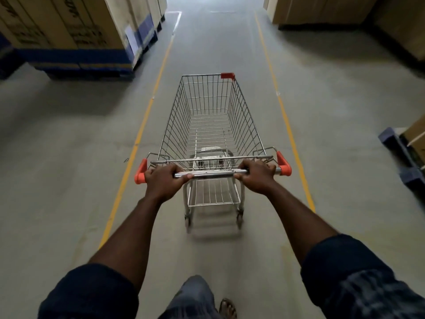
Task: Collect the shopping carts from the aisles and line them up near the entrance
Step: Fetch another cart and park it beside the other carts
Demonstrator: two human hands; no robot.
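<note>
Sleeves [92, 293], two and dark, end near the elbows. Between them show one leg in jeans [193, 295] and one sandalled foot [227, 308]. Further out, the left hand [162, 180] and right hand [256, 176] each have a full grip on the steel handle bar [213, 174], fingers wrapped over it and thumbs under. Two orange end caps [284, 164] sit just outside the hands. The bar belongs to one wire shopping cart [243, 125], which stands on the grey floor [69, 157] between two yellow lines [138, 139]. Two rear wheels [239, 214] show, and one red corner cap [227, 75] marks the far rim. Beyond, cardboard boxes [57, 19] on blue pallets [80, 65] flank the aisle to the left, with more boxes to the right. Their dark printing is too blurred to read.
</note>
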